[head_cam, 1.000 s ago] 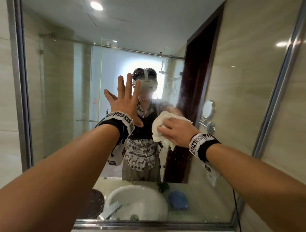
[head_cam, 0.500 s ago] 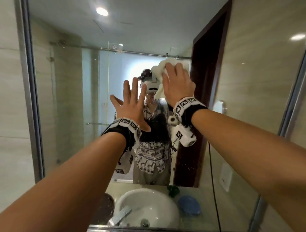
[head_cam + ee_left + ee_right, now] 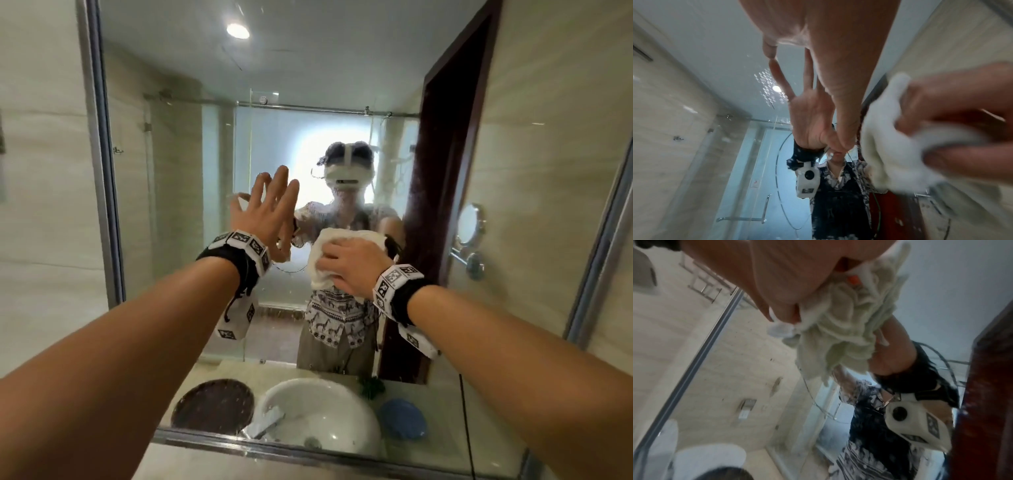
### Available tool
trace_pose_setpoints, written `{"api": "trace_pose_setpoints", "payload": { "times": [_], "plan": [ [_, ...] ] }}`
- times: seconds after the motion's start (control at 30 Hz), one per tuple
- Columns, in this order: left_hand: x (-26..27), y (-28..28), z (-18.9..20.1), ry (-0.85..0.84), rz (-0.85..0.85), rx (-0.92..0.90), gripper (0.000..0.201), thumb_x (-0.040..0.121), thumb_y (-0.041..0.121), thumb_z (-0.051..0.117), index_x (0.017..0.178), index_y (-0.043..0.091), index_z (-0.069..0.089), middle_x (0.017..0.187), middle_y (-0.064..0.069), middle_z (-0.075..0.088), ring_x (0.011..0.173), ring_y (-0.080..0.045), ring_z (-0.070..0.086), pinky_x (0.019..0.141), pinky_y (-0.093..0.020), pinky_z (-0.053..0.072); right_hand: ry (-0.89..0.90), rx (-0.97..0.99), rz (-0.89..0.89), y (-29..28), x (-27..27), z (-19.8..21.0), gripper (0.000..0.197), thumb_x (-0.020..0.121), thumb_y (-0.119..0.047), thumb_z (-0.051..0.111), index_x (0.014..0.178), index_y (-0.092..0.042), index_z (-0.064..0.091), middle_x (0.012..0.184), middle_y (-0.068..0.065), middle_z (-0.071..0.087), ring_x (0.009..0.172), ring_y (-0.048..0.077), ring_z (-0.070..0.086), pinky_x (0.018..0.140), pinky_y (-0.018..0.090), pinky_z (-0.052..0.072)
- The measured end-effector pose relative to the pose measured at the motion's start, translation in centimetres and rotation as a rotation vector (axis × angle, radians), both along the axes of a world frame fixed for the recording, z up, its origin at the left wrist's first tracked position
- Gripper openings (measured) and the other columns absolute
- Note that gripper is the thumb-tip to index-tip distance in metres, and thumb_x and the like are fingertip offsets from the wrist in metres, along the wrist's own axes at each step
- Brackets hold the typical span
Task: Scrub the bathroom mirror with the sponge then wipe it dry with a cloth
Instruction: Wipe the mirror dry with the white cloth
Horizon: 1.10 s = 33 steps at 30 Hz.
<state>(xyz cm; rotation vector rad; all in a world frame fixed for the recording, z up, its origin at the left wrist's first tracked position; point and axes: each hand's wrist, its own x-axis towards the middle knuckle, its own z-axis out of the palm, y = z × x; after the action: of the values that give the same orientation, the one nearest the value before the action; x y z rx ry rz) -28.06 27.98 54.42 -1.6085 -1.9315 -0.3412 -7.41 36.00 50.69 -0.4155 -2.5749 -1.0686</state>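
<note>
At centre frame our right hand (image 3: 356, 267) presses the bunched cloth (image 3: 329, 260) against the mirror (image 3: 178, 178), just right of our left hand (image 3: 270, 219), splayed flat on the glass, unwiped streaks above.

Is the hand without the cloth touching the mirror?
Touching. In the left wrist view, the left hand meets its own reflection fingertip to fingertip on the mirror.

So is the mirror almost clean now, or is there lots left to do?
Scrubbing looks finished: no sponge is in either hand. Drying is under way: the right hand presses the white cloth against the mirror, while the left hand rests flat on the glass. Left to do: droplets and specks show low on the glass above the reflected sink and along the dark door reflection.
</note>
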Motion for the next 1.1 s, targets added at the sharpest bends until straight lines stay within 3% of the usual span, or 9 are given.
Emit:
{"api": "trace_pose_setpoints", "payload": {
  "times": [0.17,0.33,0.43,0.5,0.6,0.7,0.87,1.0,1.1],
  "plan": [
    [-2.8,-2.0,-0.6,-0.014,0.062,0.001,0.145,0.055,0.061,0.086,0.154,0.028,-0.014,0.161,0.000,-0.023,0.149,-0.034,-0.009,0.107,-0.070,0.022,0.105,-0.009,-0.040,-1.0,-0.3,1.8,0.027,0.087,-0.025,0.062,0.113,-0.029,0.056,0.110,-0.006,0.055,0.103,0.016,0.054,0.077,0.031,0.052],
    [-6.7,-3.0,0.5,-0.042,0.083,0.006,0.145,0.055,0.068,0.081,0.155,0.024,-0.014,0.161,-0.002,-0.022,0.150,-0.032,-0.012,0.111,-0.069,0.019,0.574,-0.166,-0.076,-2.1,-2.4,8.6,0.034,0.091,-0.014,0.053,0.123,-0.021,0.059,0.123,0.007,0.053,0.108,0.029,0.052,0.083,0.043,0.051],
    [-9.1,-2.9,2.1,-0.039,0.085,0.002,0.150,0.051,0.073,0.080,0.154,0.024,-0.018,0.160,-0.004,-0.027,0.148,-0.034,-0.017,0.109,-0.070,0.015,0.836,-0.114,-0.102,-1.6,-4.3,13.2,0.034,0.090,-0.013,0.054,0.120,-0.028,0.053,0.126,0.001,0.044,0.112,0.022,0.045,0.081,0.033,0.051],
    [-10.1,-2.6,2.5,-0.045,0.084,-0.039,0.156,0.046,0.075,0.080,0.151,0.027,-0.026,0.156,-0.004,-0.037,0.145,-0.036,-0.025,0.107,-0.074,0.012,1.014,-0.130,-0.140,-1.6,-5.2,15.2,0.035,0.090,-0.014,0.053,0.123,-0.026,0.051,0.130,0.002,0.042,0.116,0.023,0.042,0.085,0.033,0.049],
    [-11.6,-1.8,1.9,-0.029,0.059,-0.034,0.163,0.042,0.074,0.082,0.145,0.030,-0.036,0.151,-0.003,-0.045,0.139,-0.036,-0.035,0.103,-0.079,0.011,1.123,-0.095,-0.214,-1.6,-7.4,15.1,0.035,0.091,-0.021,0.050,0.126,-0.027,0.049,0.132,0.003,0.042,0.118,0.024,0.042,0.081,0.034,0.047],
    [-11.8,-1.5,1.2,-0.025,0.027,0.009,0.163,0.044,0.072,0.083,0.145,0.029,-0.037,0.150,-0.002,-0.046,0.141,-0.038,-0.033,0.102,-0.079,0.007,0.967,0.060,-0.174,-1.3,-8.8,10.7,0.032,0.090,-0.027,0.047,0.122,-0.027,0.050,0.125,0.003,0.047,0.114,0.025,0.045,0.070,0.034,0.050],
    [-12.3,-1.6,1.1,-0.027,-0.022,0.041,0.160,0.046,0.072,0.082,0.145,0.029,-0.036,0.150,0.000,-0.046,0.142,-0.034,-0.034,0.105,-0.079,0.007,0.553,0.132,-0.068,-0.9,-9.9,2.3,0.033,0.083,-0.030,0.056,0.115,-0.023,0.058,0.116,0.003,0.055,0.107,0.027,0.049,0.071,0.035,0.050],
    [-12.5,-1.1,0.9,-0.052,-0.070,0.044,0.162,0.044,0.068,0.085,0.148,0.028,-0.032,0.152,-0.002,-0.043,0.141,-0.036,-0.034,0.101,-0.083,0.006,0.014,0.157,-0.040,-1.2,-9.4,-0.2,0.035,0.083,-0.035,0.059,0.114,-0.020,0.054,0.115,0.006,0.054,0.100,0.026,0.048,0.075,0.039,0.049],
    [-12.7,-0.7,0.8,-0.043,-0.057,0.064,0.164,0.040,0.072,0.084,0.147,0.029,-0.033,0.152,-0.001,-0.043,0.142,-0.035,-0.033,0.101,-0.082,0.008,-0.153,0.136,-0.025,-1.5,-8.9,0.8,0.030,0.087,-0.034,0.056,0.114,-0.023,0.053,0.114,0.002,0.051,0.100,0.021,0.045,0.069,0.033,0.051]
  ]
}}
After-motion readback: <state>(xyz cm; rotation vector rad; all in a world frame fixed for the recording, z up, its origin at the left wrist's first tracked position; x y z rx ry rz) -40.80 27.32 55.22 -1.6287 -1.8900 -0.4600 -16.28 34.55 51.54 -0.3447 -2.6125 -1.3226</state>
